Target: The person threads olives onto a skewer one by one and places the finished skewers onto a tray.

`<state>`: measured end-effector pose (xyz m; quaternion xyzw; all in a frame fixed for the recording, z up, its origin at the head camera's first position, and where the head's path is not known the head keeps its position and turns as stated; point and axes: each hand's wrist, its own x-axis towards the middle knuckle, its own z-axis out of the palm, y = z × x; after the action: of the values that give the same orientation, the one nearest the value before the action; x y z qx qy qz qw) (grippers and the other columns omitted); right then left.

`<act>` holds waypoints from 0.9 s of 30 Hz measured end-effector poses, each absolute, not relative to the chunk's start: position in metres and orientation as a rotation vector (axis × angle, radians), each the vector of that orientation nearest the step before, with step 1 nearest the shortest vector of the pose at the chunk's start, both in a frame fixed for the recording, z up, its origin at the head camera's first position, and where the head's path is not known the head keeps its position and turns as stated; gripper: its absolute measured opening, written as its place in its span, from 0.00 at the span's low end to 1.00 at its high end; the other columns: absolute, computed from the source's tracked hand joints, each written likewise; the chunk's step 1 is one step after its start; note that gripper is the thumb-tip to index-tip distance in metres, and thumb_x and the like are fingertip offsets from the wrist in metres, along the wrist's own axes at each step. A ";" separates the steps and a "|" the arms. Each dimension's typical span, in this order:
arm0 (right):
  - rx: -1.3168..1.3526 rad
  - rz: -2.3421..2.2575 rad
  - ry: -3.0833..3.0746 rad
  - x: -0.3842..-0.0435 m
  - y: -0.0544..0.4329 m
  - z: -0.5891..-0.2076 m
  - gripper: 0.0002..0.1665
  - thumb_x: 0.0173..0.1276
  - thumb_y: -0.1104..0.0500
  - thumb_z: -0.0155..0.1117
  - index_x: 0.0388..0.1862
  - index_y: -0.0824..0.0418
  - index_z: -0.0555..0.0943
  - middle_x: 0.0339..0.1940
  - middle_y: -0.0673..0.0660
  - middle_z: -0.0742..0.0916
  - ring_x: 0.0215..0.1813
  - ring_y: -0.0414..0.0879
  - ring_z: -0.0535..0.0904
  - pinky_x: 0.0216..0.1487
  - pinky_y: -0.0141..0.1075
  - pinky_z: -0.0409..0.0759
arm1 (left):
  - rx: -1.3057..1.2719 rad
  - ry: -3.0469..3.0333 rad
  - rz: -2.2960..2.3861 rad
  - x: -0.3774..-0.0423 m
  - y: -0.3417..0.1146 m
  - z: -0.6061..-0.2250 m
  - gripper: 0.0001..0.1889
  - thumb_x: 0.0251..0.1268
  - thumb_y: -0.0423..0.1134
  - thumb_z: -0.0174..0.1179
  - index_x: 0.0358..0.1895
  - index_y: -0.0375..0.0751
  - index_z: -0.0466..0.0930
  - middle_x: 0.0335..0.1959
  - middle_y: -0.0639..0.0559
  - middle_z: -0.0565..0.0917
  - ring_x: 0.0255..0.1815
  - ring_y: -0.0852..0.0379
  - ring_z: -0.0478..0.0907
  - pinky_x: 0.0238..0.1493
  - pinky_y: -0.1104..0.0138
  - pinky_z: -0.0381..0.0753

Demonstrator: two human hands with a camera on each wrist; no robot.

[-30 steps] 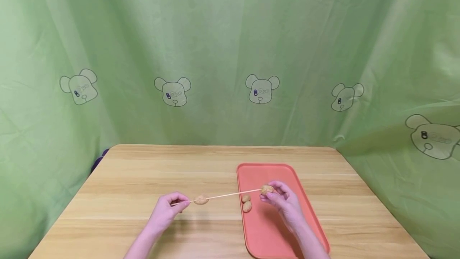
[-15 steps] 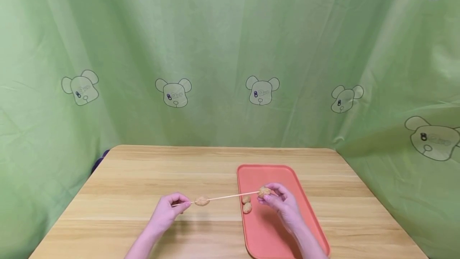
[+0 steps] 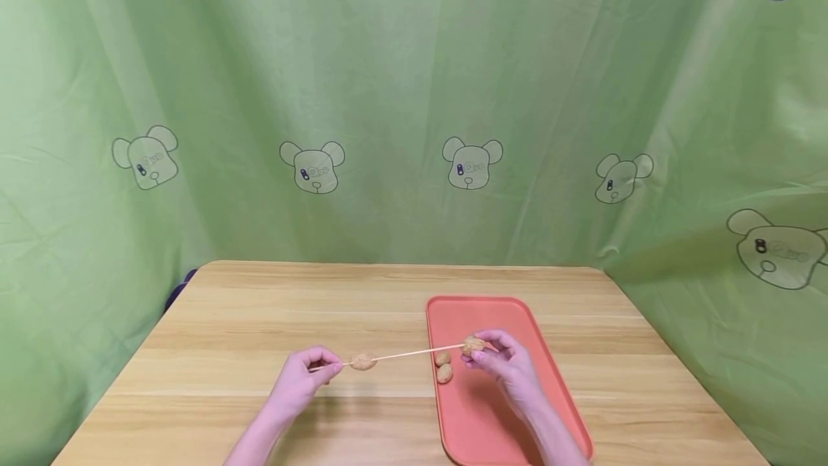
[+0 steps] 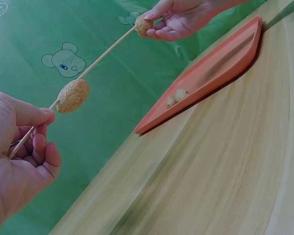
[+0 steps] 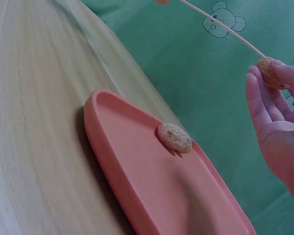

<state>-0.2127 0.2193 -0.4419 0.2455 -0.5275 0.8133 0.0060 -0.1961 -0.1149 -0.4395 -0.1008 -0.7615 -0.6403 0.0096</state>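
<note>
My left hand [image 3: 300, 383] pinches a thin wooden skewer [image 3: 414, 353] near its left end, between thumb and fingers. One tan, wrinkled food ball, like a meatball [image 3: 364, 362], is threaded on the skewer just beyond those fingertips. At the far end, my right hand [image 3: 514, 372] pinches a second tan ball [image 5: 270, 73] between thumb and fingertips, and the skewer's tip meets it. How deep the tip sits inside cannot be seen. The skewer is held in the air, slanting up slightly to the right in the head view.
Below the right hand, a pink-red rectangular tray [image 3: 466, 408] lies on the wooden table [image 3: 310, 293]. Two more tan balls [image 3: 444, 374] rest against its left rim, close together. A green curtain [image 3: 388, 214] with bear-head prints surrounds the table's back and sides.
My right hand and its ball have shifted slightly left along the skewer, toward the left hand. The left hand and the threaded ball have barely moved.
</note>
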 end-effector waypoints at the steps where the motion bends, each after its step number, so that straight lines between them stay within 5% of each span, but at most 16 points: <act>1: 0.766 2.547 -1.651 -0.213 0.219 -0.442 0.19 0.60 0.80 0.50 0.45 0.65 0.76 0.42 0.57 0.84 0.42 0.47 0.82 0.45 0.38 0.79 | -0.316 -2.378 -2.000 -0.196 -0.115 -0.439 0.06 0.54 0.27 0.61 0.33 0.25 0.78 0.24 0.49 0.76 0.25 0.62 0.71 0.30 0.70 0.73; 27: 0.895 2.575 -1.582 -0.215 0.214 -0.440 0.20 0.59 0.81 0.50 0.45 0.66 0.77 0.43 0.59 0.84 0.42 0.48 0.82 0.44 0.38 0.79 | -0.329 -2.354 -1.978 -0.195 -0.117 -0.432 0.06 0.54 0.25 0.60 0.33 0.23 0.77 0.25 0.50 0.76 0.26 0.63 0.71 0.30 0.72 0.72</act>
<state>-0.2148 0.2143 -0.4395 0.2840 -0.5019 0.8169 -0.0051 -0.1951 -0.1169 -0.4318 -0.1065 -0.7610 -0.6395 0.0246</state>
